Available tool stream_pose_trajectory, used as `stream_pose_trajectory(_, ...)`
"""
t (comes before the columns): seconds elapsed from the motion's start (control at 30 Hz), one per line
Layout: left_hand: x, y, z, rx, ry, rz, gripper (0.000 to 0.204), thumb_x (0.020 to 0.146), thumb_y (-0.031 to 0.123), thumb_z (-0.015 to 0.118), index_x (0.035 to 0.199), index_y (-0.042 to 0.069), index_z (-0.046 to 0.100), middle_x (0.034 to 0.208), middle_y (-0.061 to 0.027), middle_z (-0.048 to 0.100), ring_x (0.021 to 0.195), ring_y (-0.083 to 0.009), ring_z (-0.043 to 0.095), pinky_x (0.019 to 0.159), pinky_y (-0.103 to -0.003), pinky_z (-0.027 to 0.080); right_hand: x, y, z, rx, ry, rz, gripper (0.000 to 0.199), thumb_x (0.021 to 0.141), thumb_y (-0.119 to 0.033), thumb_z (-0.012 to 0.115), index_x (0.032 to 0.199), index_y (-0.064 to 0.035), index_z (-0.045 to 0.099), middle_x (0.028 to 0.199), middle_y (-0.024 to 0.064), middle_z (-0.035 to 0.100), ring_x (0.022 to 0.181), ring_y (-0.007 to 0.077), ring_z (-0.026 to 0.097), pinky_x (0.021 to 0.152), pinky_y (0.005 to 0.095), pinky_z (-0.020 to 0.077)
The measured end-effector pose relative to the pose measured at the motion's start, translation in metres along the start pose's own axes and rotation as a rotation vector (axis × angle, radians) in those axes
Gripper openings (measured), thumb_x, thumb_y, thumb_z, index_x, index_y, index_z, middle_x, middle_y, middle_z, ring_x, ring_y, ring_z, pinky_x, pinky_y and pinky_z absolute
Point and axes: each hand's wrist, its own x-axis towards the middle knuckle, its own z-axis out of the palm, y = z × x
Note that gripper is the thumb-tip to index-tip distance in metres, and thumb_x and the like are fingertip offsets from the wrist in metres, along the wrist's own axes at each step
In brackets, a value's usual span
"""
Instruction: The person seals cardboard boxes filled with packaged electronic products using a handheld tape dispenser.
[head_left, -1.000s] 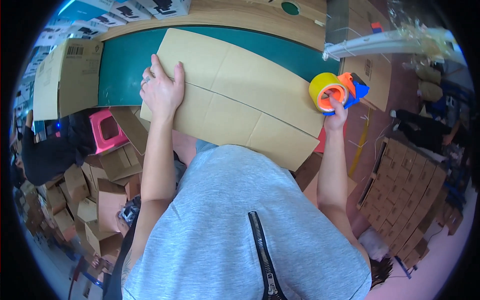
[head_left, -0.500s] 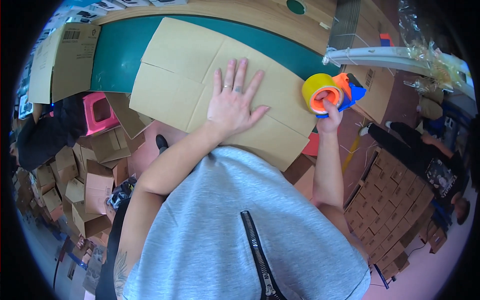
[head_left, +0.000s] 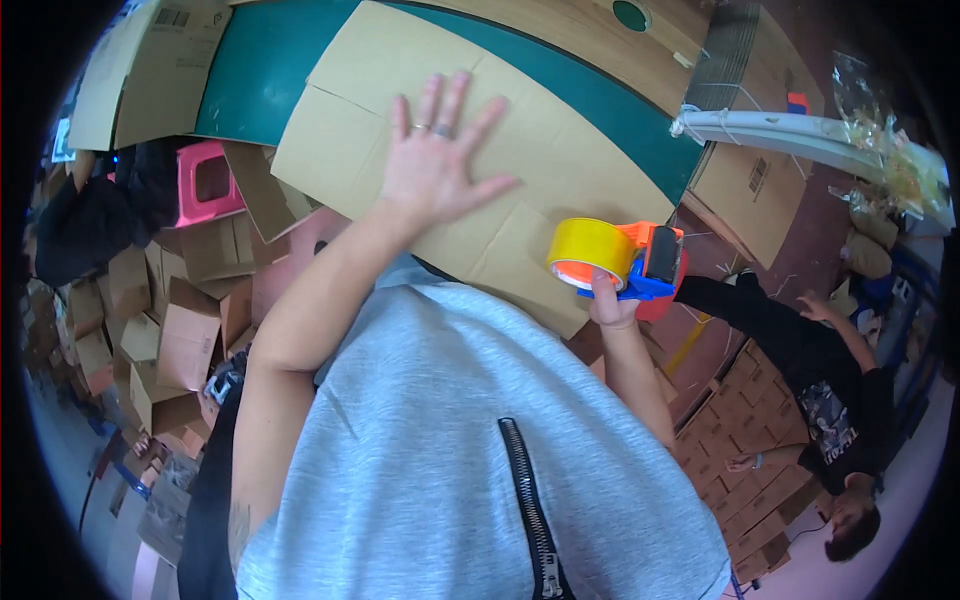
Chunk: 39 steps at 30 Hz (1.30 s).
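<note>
A brown cardboard box (head_left: 560,200) with its flaps folded flat lies in front of me on the green-topped table (head_left: 262,75). My left hand (head_left: 435,160) rests spread on its top, or just over it, with a ring on one finger. In my right hand (head_left: 612,305) is a tape dispenser (head_left: 655,265), blue and orange with a black roller, carrying a roll of yellow tape. The thumb shows at the roll's core; the other fingers are hidden behind. The dispenser is over the box's near right corner.
At the left end of the table stands another carton (head_left: 165,75). A pink stool (head_left: 205,182) and a heap of open cartons (head_left: 190,335) are on the left. Stacked small boxes (head_left: 750,450) and a person in black (head_left: 835,400) are on the right. A white rail (head_left: 780,128) juts in.
My right hand has brought the tape dispenser nearer and leftward, turning it. The left hand has shifted slightly left, fingers still spread. The person at right has moved closer to the stacked boxes.
</note>
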Motion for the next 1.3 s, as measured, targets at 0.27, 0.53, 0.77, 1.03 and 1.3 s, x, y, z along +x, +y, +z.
stream_pose_trajectory(0.27,0.009,-0.103,-0.021,0.275,0.202,-0.393,0.09,0.079,0.07,0.052,0.149,0.019,0.029,0.149,-0.0237,0.029,0.138,-0.0411,0.028,0.108,-0.055,0.026,0.003,-0.003,-0.001,0.025,-0.015,0.035,0.065,0.075,-0.003,0.058,0.135,0.0014,0.033,0.119,0.0127,0.051,0.108,0.0225,0.054,0.093,0.0359,0.0444)
stream_pose_trajectory(0.53,0.026,-0.098,-0.014,0.101,0.254,-0.64,0.097,0.08,0.069,0.05,0.144,-0.002,0.029,0.134,-0.0309,0.043,0.12,-0.043,0.047,0.099,-0.051,0.034,0.009,-0.003,0.02,-0.525,-0.285,-0.426,0.049,0.073,-0.006,0.063,0.12,0.0028,0.051,0.11,0.0169,0.058,0.098,0.0272,0.061,0.083,0.0353,0.0491)
stream_pose_trajectory(0.77,0.017,-0.081,-0.018,0.217,0.213,-0.571,0.093,0.083,0.065,0.048,0.145,-0.001,0.029,0.144,-0.0328,0.031,0.134,-0.0453,0.03,0.108,-0.056,0.024,0.0,0.014,0.012,-0.155,-0.333,-0.147,0.065,0.074,0.003,0.055,0.136,0.0035,0.035,0.121,0.0164,0.055,0.112,0.0266,0.056,0.098,0.0394,0.043)
stream_pose_trajectory(1.03,0.0,-0.053,-0.006,-0.003,0.214,-0.378,0.084,0.087,0.061,0.043,0.146,0.004,0.031,0.153,-0.0265,0.02,0.144,-0.0388,0.014,0.114,-0.058,0.011,0.089,-0.038,0.073,-0.274,-0.431,-0.155,0.056,0.076,-0.003,0.061,0.127,0.0054,0.04,0.115,0.0174,0.055,0.105,0.0278,0.057,0.091,0.0356,0.0453)
stream_pose_trajectory(1.3,-0.029,-0.06,-0.031,-0.732,0.441,-0.281,0.045,0.094,0.036,0.051,0.112,-0.003,0.064,0.12,-0.0204,0.06,0.114,-0.0275,0.056,0.097,-0.042,0.043,0.12,-0.015,0.124,-0.586,-0.427,-0.438,0.057,0.068,-0.015,0.081,0.111,-0.0018,0.047,0.095,0.0134,0.062,0.084,0.0301,0.064,0.075,0.0376,0.0506)
